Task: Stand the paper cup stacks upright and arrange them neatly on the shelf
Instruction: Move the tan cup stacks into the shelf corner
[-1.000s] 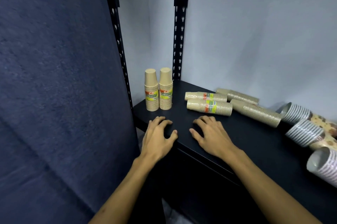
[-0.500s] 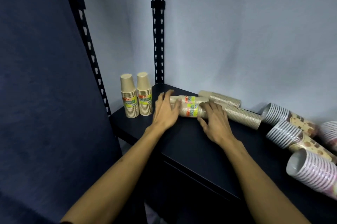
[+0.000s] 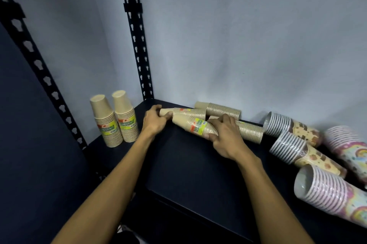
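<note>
From the head view, two labelled kraft cup stacks (image 3: 190,123) lie on their sides at the back of the dark shelf (image 3: 184,164), between both hands. The left hand (image 3: 154,121) grips their narrow ends; the right hand (image 3: 225,137) curls round the nearer stack's wide end. Two more kraft stacks (image 3: 115,118) stand upright just left of the left hand

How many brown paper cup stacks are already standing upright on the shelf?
2. The left upright stack and the right upright stack stand side by side at the shelf's left end, near the black post. All other stacks lie flat.
</note>
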